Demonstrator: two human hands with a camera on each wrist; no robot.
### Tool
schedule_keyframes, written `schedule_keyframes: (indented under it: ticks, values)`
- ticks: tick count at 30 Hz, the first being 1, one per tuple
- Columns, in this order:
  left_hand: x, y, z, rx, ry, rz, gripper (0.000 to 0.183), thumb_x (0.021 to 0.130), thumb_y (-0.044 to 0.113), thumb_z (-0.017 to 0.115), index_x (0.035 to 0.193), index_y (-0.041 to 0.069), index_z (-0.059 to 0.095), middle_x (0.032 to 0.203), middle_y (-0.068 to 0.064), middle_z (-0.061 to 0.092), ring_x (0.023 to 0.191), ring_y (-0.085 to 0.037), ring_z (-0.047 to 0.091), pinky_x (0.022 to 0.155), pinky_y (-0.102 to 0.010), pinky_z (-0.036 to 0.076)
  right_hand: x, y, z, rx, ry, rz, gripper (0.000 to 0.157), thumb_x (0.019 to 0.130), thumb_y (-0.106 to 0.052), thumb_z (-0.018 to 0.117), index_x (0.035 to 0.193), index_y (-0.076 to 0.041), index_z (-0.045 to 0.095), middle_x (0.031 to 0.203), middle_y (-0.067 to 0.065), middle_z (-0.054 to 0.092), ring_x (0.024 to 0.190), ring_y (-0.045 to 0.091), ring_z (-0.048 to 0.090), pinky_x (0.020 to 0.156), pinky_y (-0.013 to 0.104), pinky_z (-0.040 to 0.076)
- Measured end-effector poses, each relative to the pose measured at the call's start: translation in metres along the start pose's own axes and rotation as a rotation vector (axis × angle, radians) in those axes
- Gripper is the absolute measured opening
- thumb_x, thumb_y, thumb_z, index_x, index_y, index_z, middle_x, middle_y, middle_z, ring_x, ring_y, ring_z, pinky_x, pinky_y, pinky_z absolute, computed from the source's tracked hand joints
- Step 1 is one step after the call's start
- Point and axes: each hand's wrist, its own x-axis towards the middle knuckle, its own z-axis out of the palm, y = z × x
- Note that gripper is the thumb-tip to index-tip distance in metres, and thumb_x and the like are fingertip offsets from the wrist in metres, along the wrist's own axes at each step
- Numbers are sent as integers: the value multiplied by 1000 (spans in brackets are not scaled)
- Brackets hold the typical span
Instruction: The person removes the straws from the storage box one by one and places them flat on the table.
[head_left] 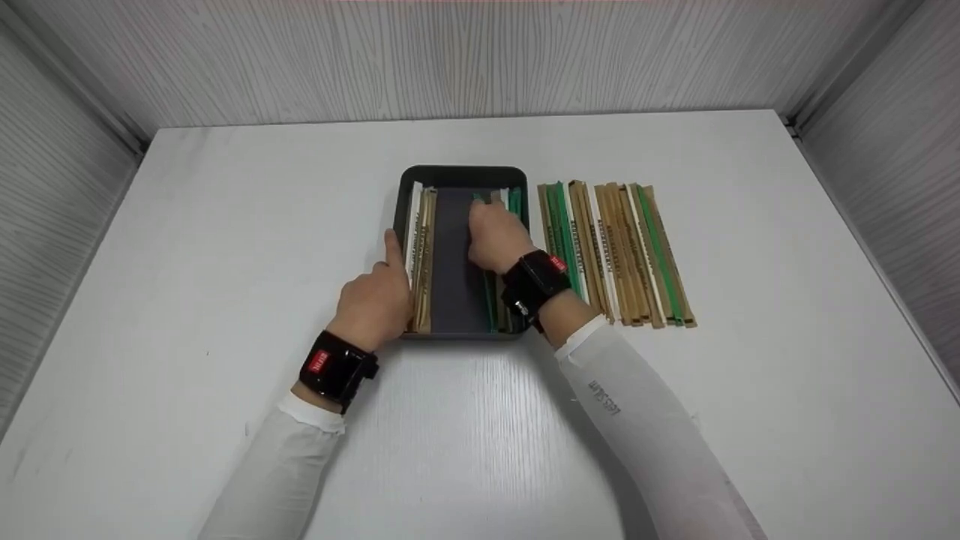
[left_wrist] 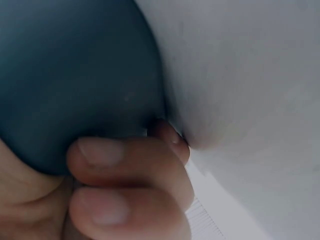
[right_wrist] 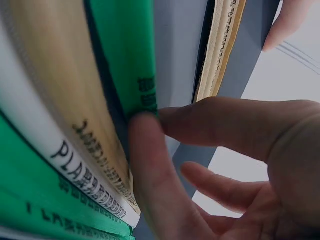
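Observation:
A dark rectangular tray (head_left: 457, 262) holds long paper-wrapped straws: white and brown wrapped straws (head_left: 424, 262) along its left side, and brown, white and green ones along its right. My left hand (head_left: 375, 304) holds the tray's near left side, the index finger stretched along the outer wall and other fingers (left_wrist: 132, 155) curled against it. Inside the tray at the right, my right hand (head_left: 499, 236) pinches a green wrapped straw (right_wrist: 125, 50) between thumb and finger. That straw stands beside a brown wrapped straw (right_wrist: 65, 75). In the head view the hand partly covers this group.
To the right of the tray, a row of several wrapped straws (head_left: 622, 255), brown, green and white, lies on the white table (head_left: 262, 225). The right forearm crosses near this row's front end. A pale wood-grain panel (head_left: 450, 60) stands behind the table.

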Motion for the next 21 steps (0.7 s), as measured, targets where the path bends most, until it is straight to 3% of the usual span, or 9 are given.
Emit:
schedule_keyframes:
  ticks: [6, 8, 10, 12, 14, 16, 21]
  values:
    - [0, 0, 1, 3, -4, 4, 90, 95, 3, 56, 159, -14, -5, 111, -33, 65, 67, -32, 63, 59, -47, 54, 2, 1, 2, 16, -9, 17, 27, 91, 4, 61, 117, 9, 65, 101, 22, 70, 77, 27, 65, 65, 38, 54]
    - [1, 0, 1, -2, -6, 3, 92, 94, 2, 58, 159, -14, -6, 112, -32, 65, 67, -32, 62, 59, -47, 53, 3, 0, 3, 18, -10, 22, 19, 91, 3, 61, 108, 7, 69, 97, 21, 71, 73, 25, 62, 63, 37, 53]
    - [1, 0, 1, -6, -9, 2, 93, 94, 1, 58, 160, -13, -6, 112, -32, 64, 68, -32, 62, 60, -47, 53, 5, 1, 3, 30, -12, 26, 7, 90, 3, 62, 89, 0, 68, 84, 15, 69, 68, 22, 58, 59, 35, 50]
    - [1, 0, 1, -4, -11, 1, 93, 93, 1, 58, 160, -13, -6, 112, -32, 64, 68, -31, 62, 59, -46, 53, 5, 2, 3, 55, -20, 28, 22, 89, 3, 61, 70, -7, 59, 69, 8, 60, 61, 20, 55, 56, 33, 47]
    - [1, 1, 1, 0, -8, 3, 93, 93, 0, 59, 160, -13, -5, 110, -31, 65, 66, -30, 61, 58, -44, 52, 4, 3, 3, 76, -17, 21, 35, 88, 3, 62, 61, -13, 45, 60, 1, 48, 56, 18, 50, 53, 31, 43]
    - [0, 1, 1, 7, 0, 8, 91, 94, 0, 58, 160, -14, -4, 107, -30, 66, 64, -29, 60, 56, -43, 50, 3, 5, 3, 112, -15, 14, 43, 86, 3, 63, 59, -17, 35, 55, -3, 36, 51, 16, 44, 51, 29, 40]
    - [1, 0, 1, 0, 3, 2, 90, 95, 3, 58, 160, -14, -3, 108, -31, 65, 66, -30, 61, 57, -45, 52, -1, 4, 1, 196, -21, 2, 46, 84, 1, 64, 57, -17, 31, 53, -5, 27, 45, 13, 35, 48, 28, 33]
